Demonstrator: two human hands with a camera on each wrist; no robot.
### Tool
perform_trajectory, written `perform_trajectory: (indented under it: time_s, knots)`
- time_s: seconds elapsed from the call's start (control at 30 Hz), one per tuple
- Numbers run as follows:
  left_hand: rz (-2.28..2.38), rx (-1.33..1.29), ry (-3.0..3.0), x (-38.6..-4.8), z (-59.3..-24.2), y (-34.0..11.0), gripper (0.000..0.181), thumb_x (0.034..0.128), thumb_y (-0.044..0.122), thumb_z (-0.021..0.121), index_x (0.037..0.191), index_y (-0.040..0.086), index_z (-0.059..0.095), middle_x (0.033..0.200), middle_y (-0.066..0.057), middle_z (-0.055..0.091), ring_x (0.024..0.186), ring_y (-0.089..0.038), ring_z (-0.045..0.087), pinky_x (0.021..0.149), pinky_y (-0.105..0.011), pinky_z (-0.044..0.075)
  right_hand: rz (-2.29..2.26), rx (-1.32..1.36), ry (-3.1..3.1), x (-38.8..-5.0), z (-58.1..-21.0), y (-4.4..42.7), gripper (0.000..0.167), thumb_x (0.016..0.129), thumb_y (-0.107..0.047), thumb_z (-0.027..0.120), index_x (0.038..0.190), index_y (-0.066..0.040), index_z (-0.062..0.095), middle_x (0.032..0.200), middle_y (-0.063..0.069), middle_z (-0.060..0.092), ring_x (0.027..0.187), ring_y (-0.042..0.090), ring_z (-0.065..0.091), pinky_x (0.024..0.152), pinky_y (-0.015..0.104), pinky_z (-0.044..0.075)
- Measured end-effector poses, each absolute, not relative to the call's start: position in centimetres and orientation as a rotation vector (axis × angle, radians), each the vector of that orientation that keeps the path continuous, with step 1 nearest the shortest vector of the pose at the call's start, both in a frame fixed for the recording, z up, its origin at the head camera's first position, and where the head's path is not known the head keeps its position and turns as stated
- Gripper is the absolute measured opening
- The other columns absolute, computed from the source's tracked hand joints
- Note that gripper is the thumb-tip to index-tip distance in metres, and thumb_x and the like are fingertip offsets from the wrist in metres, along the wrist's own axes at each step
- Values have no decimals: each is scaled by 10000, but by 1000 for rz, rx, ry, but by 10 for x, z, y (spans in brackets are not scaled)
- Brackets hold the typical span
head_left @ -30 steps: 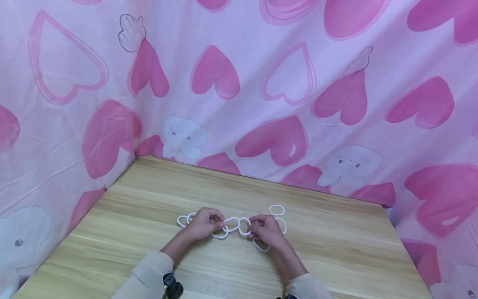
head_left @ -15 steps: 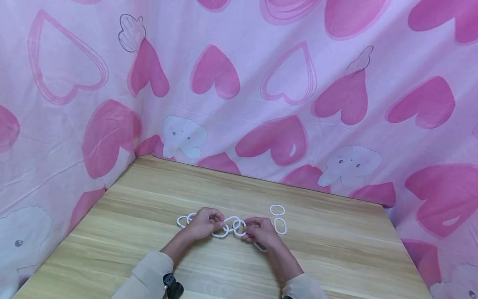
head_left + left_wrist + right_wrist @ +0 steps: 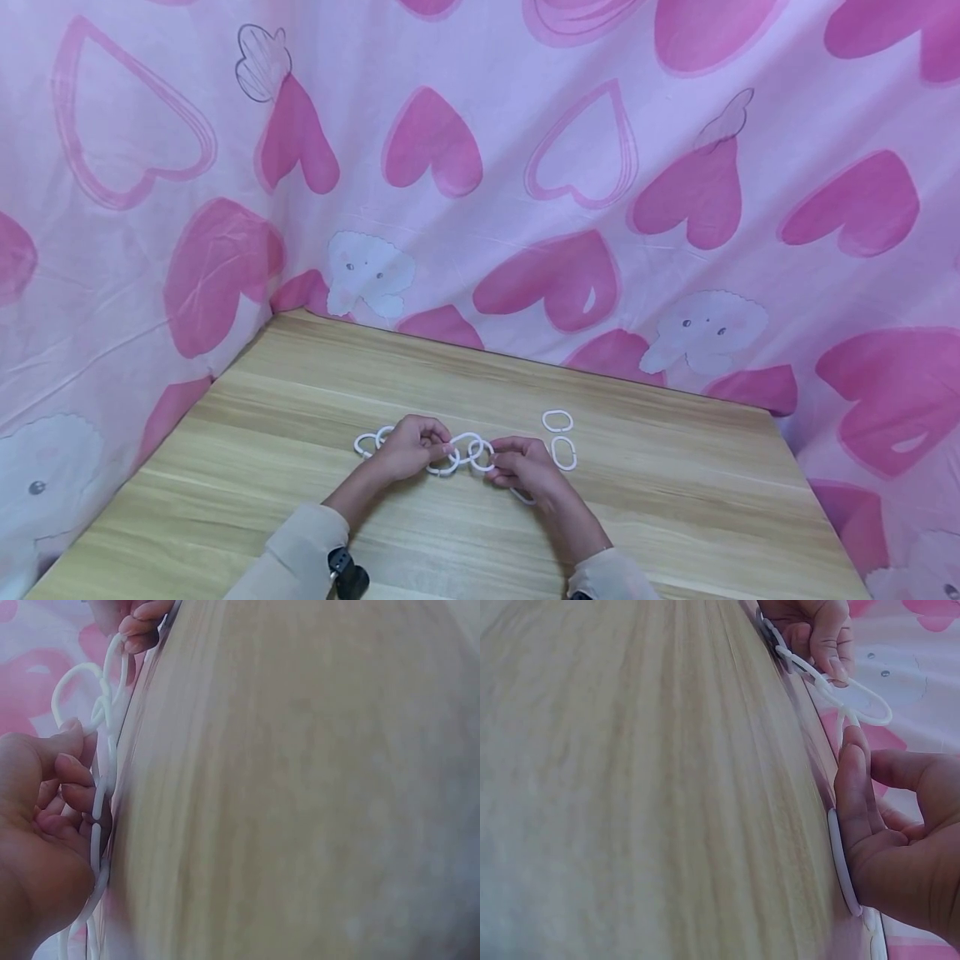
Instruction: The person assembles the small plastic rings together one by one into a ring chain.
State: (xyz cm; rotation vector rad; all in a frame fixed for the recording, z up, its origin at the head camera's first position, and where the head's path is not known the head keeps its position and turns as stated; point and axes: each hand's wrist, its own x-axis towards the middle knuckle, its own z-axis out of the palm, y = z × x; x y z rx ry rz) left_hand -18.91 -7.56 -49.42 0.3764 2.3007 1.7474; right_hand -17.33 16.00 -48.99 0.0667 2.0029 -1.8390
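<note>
Both hands meet over a chain of white plastic oval links near the middle of the wooden table [image 3: 315, 367]. My left hand [image 3: 411, 448] pinches one link [image 3: 467, 434] between thumb and finger, clearly so in the left wrist view. More joined links [image 3: 365, 437] trail out on its far left, partly hidden behind the hand. My right hand [image 3: 525, 462] pinches another link [image 3: 482, 471], which overlaps the left hand's link and looks hooked through it. Under the right hand lies a loose white link [image 3: 841, 855], mostly covered in the head view.
Two separate white links, an upper one [image 3: 557, 410] and a lower one [image 3: 575, 454], lie right of the right hand. A pink heart-patterned curtain [image 3: 525, 367] borders the table's back and sides. A black strapped device [image 3: 348, 575] sits on the left wrist.
My right hand has shifted slightly left and brought its link over the left hand's link. A loose link on the right has come into full view. The left hand stays in place.
</note>
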Motion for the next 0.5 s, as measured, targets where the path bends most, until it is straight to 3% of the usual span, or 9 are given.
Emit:
perform_trajectory:
  time_s: [0.5]
  knots:
    - [1734,372,2332,-190,-496,-73,86,884,16,715,920,-58,687,777,-71,664,633,-67,512,555,-151,427,-1844,22,1925,-172,-486,158,462,901,0,595,1324,160,501,771,-8,714,659,37,692,648,164,582]
